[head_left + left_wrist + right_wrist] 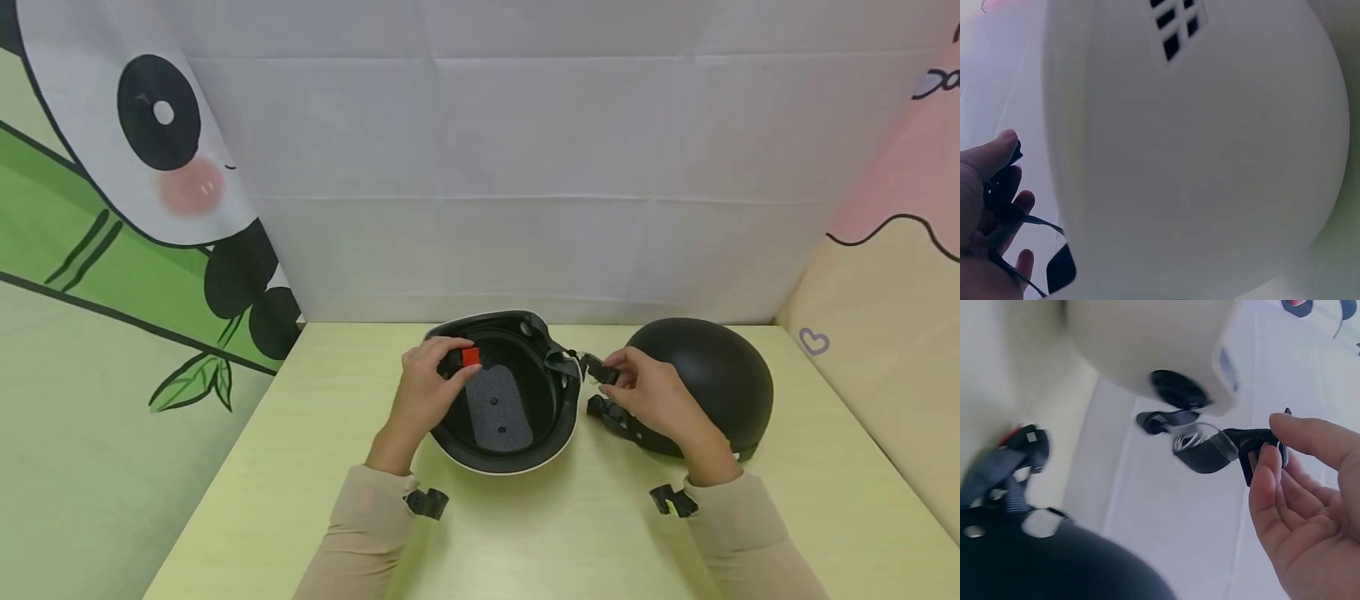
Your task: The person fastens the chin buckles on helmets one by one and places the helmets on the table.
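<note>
A white helmet with a black lining lies upside down on the table, its hollow facing up. Over its left side, my left hand pinches a black strap buckle with a red part between thumb and fingers. In the left wrist view, a thin dark strap runs from that hand to the white shell. Off the helmet's right side, my right hand pinches the black buckle end of the other strap. The right wrist view shows this webbing strap folded near the shell, with thumb and fingers gripping its end. The two buckle ends are apart.
A black helmet sits dome up on the right, beneath my right forearm. Its strap and buckle lie on the table between both helmets. A pale wall stands behind the table, with printed panels at both sides.
</note>
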The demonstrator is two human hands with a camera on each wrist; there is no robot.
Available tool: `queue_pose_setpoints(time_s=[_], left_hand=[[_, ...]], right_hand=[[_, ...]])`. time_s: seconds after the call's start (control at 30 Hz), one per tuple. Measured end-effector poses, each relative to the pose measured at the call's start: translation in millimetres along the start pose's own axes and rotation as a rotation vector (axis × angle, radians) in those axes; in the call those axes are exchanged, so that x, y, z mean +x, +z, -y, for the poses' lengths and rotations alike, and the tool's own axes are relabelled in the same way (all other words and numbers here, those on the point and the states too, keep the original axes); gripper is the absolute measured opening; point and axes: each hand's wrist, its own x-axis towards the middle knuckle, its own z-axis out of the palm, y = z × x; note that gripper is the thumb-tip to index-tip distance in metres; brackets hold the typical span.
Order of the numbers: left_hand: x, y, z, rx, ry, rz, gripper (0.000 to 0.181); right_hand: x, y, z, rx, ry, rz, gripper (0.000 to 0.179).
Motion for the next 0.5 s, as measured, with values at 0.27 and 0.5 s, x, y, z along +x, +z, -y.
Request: queue_pose_setpoints(time_s=[0.27,0.5], left_hand=[[2.2,0.8,-7.4,-0.012,0.004,0.001,0.034],[3.6,0.8,-11.6,-0.023,-0.018,0.018,0.032]], right_hand=[[6.2,-8,22,-0.044,-0.077,-0.021,0.027],[10.0,-9,35,-0.038,-0.125,-0.037,0.028]])
